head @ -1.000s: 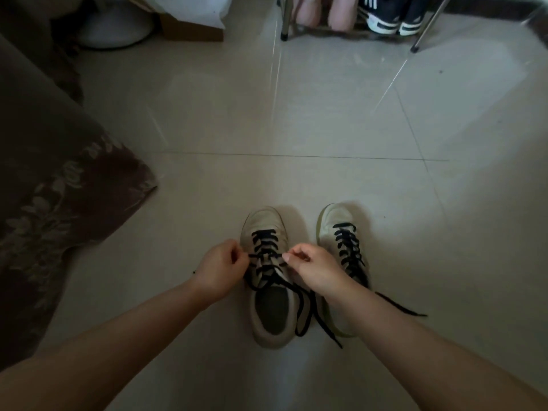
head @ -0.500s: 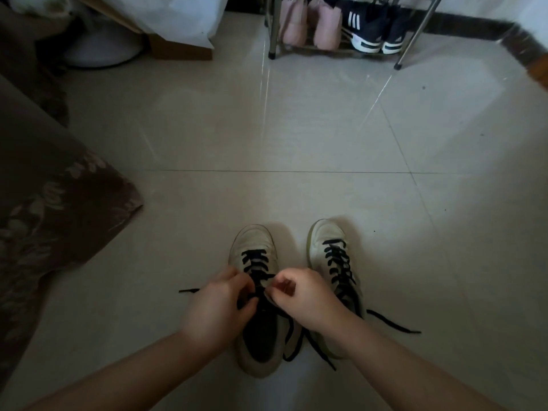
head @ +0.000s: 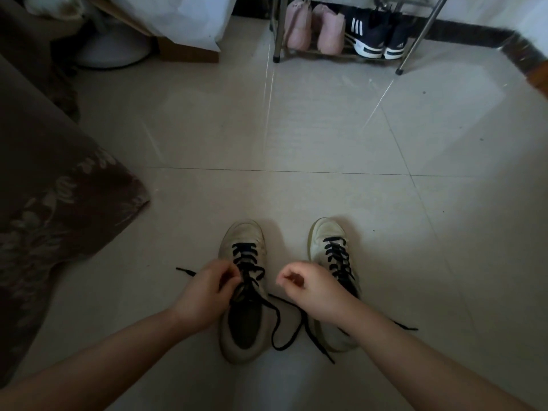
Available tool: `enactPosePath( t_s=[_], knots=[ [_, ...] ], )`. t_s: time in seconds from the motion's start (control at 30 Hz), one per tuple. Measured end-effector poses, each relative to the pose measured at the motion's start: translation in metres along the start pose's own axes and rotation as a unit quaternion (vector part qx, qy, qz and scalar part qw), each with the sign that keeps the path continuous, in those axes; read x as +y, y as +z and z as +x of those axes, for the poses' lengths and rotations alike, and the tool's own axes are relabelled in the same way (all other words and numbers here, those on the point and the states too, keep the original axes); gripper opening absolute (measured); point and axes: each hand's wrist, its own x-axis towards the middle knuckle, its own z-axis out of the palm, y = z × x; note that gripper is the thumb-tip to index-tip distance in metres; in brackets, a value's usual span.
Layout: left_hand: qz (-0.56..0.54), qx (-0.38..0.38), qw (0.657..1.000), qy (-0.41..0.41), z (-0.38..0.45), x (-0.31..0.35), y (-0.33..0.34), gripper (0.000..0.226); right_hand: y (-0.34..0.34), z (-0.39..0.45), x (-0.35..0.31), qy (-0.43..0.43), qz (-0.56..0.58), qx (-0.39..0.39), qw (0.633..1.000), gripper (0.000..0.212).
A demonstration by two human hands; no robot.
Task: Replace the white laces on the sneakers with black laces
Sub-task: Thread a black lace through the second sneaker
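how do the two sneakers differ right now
The left sneaker has the left hand gripping its lace, and its loose ends trail far across the floor; the right sneaker is untouched, partly hidden behind the right hand. Both are pale, black-laced, untied, toes pointing away.

Dim overall. Daylight from far end; streaky glare on glossy pale tiled floor (head: pixel 296 129). Near foreground and corners dark, vignetted. Wide-angle bending at edges.

Single head-worn wide-angle view, looking forward and steeply down onto tiled floor (head: pixel 296 137), close above both forearms; shoe rack (head: pixel 415 40) at top edge.
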Motion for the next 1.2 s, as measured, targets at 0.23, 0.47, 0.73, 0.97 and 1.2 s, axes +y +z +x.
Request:
enactPosePath(
  t_s=[0.23,0.47,0.73,0.97,1.2],
  knots=[
    [0.087,0.03,0.994,0.051,-0.001,0.002,0.003,0.012,0.026,0.019,-0.022,-0.009,-0.021,0.026,0.999,0.018],
    [0.079,0.015,0.997,0.019,0.006,0.003,0.003,0.026,0.024,0.031,-0.032,0.086,-0.019,-0.069,0.994,0.025],
    [-0.113,0.006,0.985,-0.131,0.001,-0.002,-0.006,0.01,0.016,0.008,-0.01,0.063,-0.004,-0.082,0.995,0.016],
    [-0.032,-0.014,0.999,-0.025,0.0,-0.002,-0.004,0.02,0.016,0.016,-0.02,0.032,0.004,-0.029,0.999,0.016],
    [-0.043,0.017,0.998,-0.035,-0.002,-0.008,-0.004,0.022,0.013,0.02,-0.011,0.063,0.031,-0.024,0.997,0.012]
  ],
)
